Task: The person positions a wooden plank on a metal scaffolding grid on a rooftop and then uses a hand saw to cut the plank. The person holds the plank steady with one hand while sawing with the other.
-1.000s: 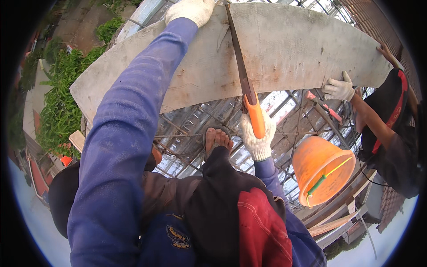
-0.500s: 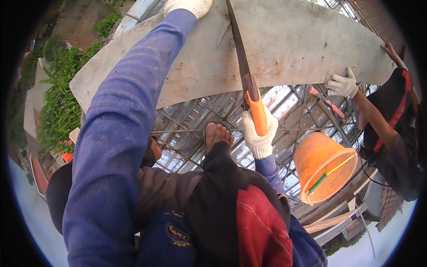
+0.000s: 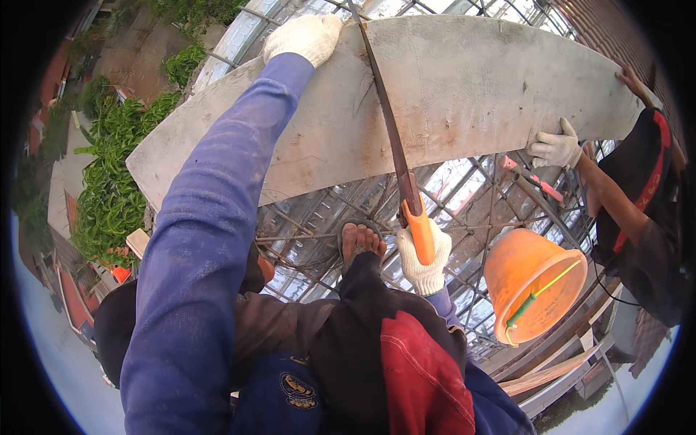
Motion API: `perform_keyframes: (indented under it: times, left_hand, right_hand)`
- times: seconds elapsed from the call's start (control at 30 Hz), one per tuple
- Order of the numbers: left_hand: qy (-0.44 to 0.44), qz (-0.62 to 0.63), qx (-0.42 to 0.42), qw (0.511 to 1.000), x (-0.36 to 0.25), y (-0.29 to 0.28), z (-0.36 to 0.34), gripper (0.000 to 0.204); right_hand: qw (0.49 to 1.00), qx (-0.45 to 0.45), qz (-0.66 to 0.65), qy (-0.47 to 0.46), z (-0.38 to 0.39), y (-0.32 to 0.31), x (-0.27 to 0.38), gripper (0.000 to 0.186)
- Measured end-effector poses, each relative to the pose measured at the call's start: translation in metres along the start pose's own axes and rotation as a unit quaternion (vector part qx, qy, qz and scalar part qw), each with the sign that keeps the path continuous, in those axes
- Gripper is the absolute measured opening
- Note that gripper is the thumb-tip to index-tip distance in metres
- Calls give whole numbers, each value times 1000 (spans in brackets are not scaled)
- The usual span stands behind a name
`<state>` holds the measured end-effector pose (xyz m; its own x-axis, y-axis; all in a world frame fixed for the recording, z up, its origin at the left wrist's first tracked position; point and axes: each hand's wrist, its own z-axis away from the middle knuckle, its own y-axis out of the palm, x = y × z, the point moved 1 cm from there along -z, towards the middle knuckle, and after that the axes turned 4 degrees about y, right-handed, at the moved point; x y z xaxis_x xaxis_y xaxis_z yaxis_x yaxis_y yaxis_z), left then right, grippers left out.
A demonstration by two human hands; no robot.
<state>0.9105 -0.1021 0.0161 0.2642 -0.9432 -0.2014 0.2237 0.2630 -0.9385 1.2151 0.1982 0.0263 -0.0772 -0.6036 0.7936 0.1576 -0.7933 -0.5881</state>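
Note:
A long grey, curved-edged board (image 3: 464, 83) with rusty stains lies across in front of me. My left hand (image 3: 304, 38), in a white knit glove, grips its far edge, the fingertips hidden over that edge. In my right hand (image 3: 424, 264), gloved the same way, is the orange handle of a handsaw (image 3: 388, 109). The dark blade runs away from me across the board's width, past the far edge, just right of my left hand. On the right, a co-worker's gloved hand (image 3: 554, 147) rests at the near edge, and their other hand (image 3: 634, 83) holds the board's right end.
An orange bucket (image 3: 500, 279) with a green-and-yellow handle hangs right of my right hand. Behind it lies a red-and-grey tool (image 3: 536, 181). Below the board is a lattice of metal bars (image 3: 304, 225), with my foot (image 3: 359, 239) on it. Green plants (image 3: 119, 174) show far down left.
My right hand has drawn the handsaw back toward me across the board. My left hand keeps its place on the far edge. The view has tilted, showing more of that edge.

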Motion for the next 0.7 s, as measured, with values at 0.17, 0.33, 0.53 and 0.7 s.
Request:
perform_keyframes:
  times: [0.17,0.33,0.53,0.7]
  left_hand:
    - [-23,16,7,1000,-5,-5,2,72]
    - [-10,14,16,1000,-10,-8,7,73]
    - [83,113,-207,968,20,0,24,61]
    - [-132,483,-187,845,-5,52,184,50]
  right_hand:
    - [973,67,146,164,140,-40,-46,12]
    - [995,-9,-93,29,-22,11,-7,14]
    - [996,-25,-89,12,-25,15,-5,16]
    - [999,-16,-44,26,-13,17,-22,16]
